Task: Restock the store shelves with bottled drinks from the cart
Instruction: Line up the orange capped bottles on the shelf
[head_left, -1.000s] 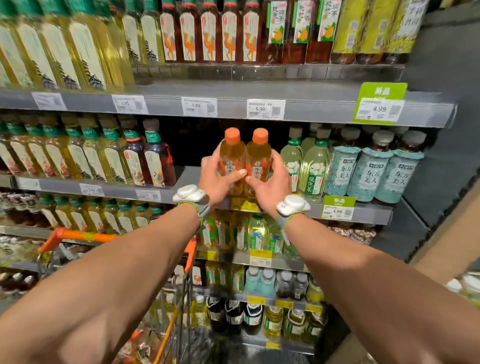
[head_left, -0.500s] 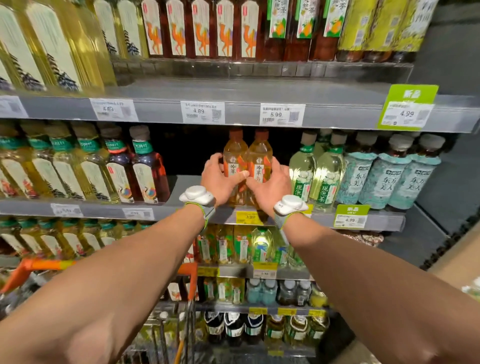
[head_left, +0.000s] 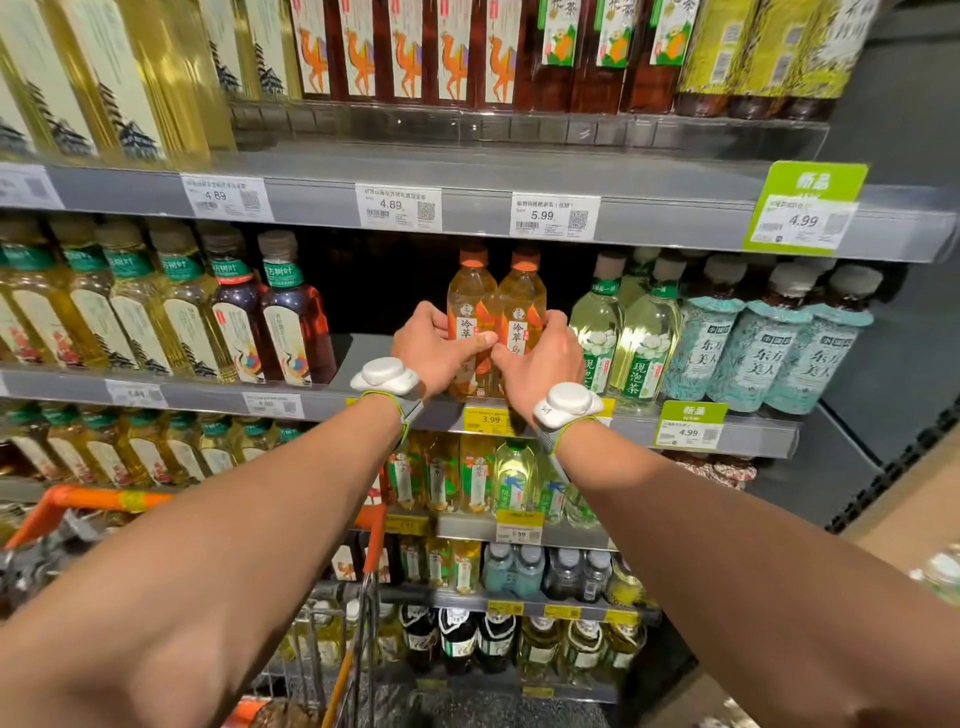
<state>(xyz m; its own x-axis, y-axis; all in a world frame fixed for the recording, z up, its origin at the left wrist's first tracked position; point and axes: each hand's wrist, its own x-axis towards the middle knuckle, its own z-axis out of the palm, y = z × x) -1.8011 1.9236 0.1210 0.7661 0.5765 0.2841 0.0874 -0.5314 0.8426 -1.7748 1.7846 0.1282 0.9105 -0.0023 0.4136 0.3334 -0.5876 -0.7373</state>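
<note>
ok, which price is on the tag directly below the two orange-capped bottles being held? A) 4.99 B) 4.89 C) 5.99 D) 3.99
D: the yellow paper price tag on the grey metal shelf edge, right under the two orange-capped amber plastic bottles, reads 3.99. The left hand and right hand each grip one.

**Amber, green and teal tones**

At frame centre, two amber bottles (head_left: 522, 301) are showing orange caps and white-and-orange labels. Right of them, pale green bottles (head_left: 644, 332) and teal-and-white patterned bottles (head_left: 769, 353) are glowing. At lower left, a cart handle (head_left: 88, 498) is showing orange.
</note>
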